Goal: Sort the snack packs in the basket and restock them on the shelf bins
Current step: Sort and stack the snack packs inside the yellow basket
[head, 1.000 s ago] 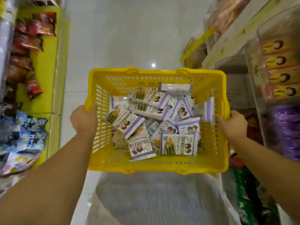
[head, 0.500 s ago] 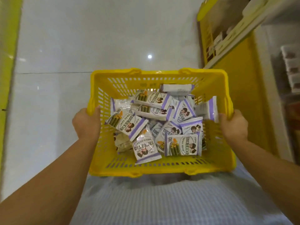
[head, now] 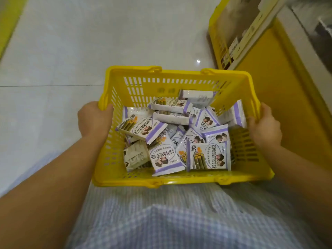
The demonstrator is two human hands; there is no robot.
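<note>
A yellow plastic basket (head: 172, 179) hangs in front of me, close to my body. Several white and purple snack packs (head: 208, 156) lie jumbled inside it, most face up, one pale pack (head: 136, 155) showing its back. My left hand (head: 94, 119) grips the basket's left rim, fingers curled over the edge. My right hand (head: 265, 127) holds the right rim the same way. Both forearms reach in from the bottom corners.
A yellow shelf unit (head: 280, 72) stands at the right, with a white price rail (head: 255, 27) and a lower yellow bin (head: 226, 36) holding a few packs. Pale floor tiles (head: 71, 60) stretch to the left. A yellow shelf base (head: 9, 20) edges the far left.
The view has tilted down from the aisle shelves to the floor. The basket has stayed in both hands and come lower, beside the yellow shelf base at the right.
</note>
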